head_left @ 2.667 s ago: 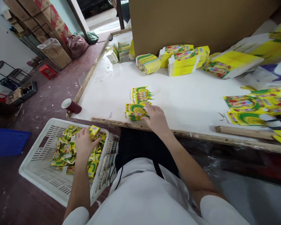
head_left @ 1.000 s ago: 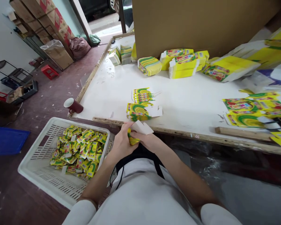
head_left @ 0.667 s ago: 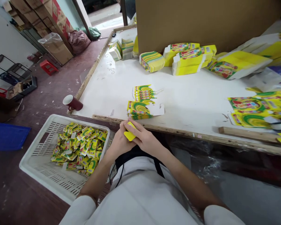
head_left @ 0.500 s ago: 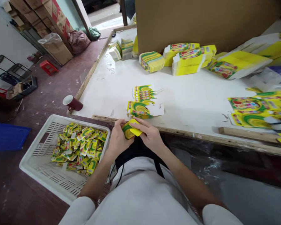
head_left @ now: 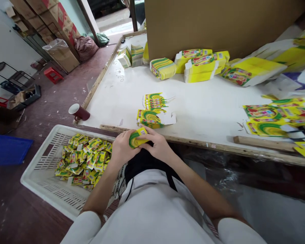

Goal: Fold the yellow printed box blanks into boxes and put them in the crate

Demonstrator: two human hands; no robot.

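Note:
Between my hands, just off the table's front edge, is a small yellow and green box (head_left: pixel 135 139). My left hand (head_left: pixel 122 147) wraps round its left side, while my right hand (head_left: pixel 156 144) grips the right end with thumb and fingers. Just beyond them on the table lies a short stack of flat printed cartons (head_left: pixel 148 117) with white flaps to the right. Another row of flat cartons (head_left: pixel 155 100) sits behind it. To my left, a white plastic basket (head_left: pixel 38 162) holds a heap of small yellow boxes (head_left: pixel 85 159).
A maroon mug (head_left: pixel 80 112) stands at the table's left corner. Bundled yellow cartons (head_left: pixel 199 69) line the cardboard panel (head_left: pixel 218 27) at the back. More cartons (head_left: pixel 266 113) and a wooden strip (head_left: pixel 264 143) lie on the right. A red stool (head_left: pixel 53 75) is on the floor.
The raised yellow flap of the box now lies folded down. My left hand has shifted slightly left, and the view has turned slightly.

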